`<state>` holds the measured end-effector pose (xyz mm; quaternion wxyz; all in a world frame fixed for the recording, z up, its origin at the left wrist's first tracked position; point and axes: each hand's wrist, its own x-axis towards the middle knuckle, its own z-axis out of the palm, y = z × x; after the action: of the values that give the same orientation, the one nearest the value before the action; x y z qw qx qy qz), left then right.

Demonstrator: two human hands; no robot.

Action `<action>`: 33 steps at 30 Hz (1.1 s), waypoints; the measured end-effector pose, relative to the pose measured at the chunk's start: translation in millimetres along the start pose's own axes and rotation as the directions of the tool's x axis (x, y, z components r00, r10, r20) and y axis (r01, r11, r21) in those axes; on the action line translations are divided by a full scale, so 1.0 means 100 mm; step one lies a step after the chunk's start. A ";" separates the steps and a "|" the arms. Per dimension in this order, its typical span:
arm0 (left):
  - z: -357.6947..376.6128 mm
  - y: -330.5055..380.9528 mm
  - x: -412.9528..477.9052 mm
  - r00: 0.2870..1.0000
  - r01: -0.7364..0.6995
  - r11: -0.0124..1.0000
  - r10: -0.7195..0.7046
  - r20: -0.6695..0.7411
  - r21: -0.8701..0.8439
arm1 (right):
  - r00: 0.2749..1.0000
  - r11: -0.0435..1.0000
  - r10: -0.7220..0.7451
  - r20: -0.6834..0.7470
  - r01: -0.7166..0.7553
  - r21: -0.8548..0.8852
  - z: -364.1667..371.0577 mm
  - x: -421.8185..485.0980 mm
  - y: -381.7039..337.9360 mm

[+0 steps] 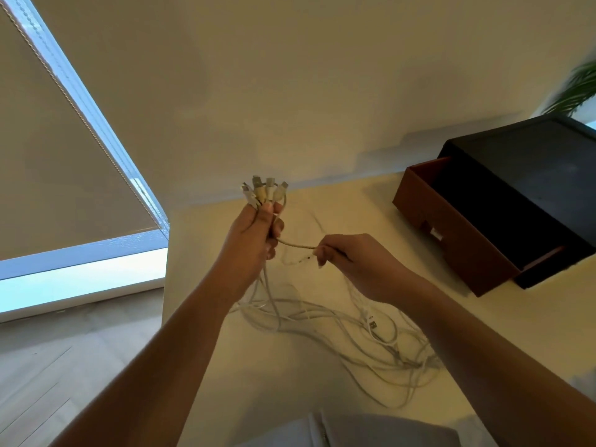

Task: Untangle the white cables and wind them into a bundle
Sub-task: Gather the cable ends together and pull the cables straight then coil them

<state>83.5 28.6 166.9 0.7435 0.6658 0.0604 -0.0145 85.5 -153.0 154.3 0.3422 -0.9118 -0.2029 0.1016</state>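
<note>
The two hands are raised above the desk [251,382], a little apart. The left hand [254,233] is closed in a fist round the gathered ends of the white cables [322,321], with at least four plugs [264,188] fanning up out of it. The right hand [354,262] pinches one strand [296,246] that runs across from the left fist. The rest of the cables hang from the left hand and lie in a loose tangle on the desk, one USB plug [373,324] showing among them. One brown box [458,243] sits at the right; its small label is too blurred to read.
</note>
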 end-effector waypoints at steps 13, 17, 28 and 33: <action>-0.68 0.27 0.24 0.943 -0.130 0.991 0.130 -0.306 0.019 | 0.955 0.956 0.294 0.038 -0.295 0.003 -0.16 -0.16 0.92; -0.64 0.22 0.23 0.945 -0.117 0.984 0.152 -0.288 0.135 | 0.943 0.943 0.332 0.031 -0.330 -0.046 -0.17 -0.15 1.02; -0.35 0.08 0.19 0.941 -0.091 0.677 0.299 -0.159 0.730 | 0.976 0.979 0.075 -0.205 -0.111 -0.171 -0.41 -0.01 0.35; -0.22 0.12 0.13 0.997 0.008 0.580 -0.063 0.034 0.814 | 0.923 0.997 -0.074 -0.378 0.076 -0.010 -0.45 -0.01 0.08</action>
<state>96.4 52.9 174.6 0.3573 0.9302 0.0384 -0.0751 101.7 -184.5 182.4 0.3809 -0.9049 -0.1679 -0.0885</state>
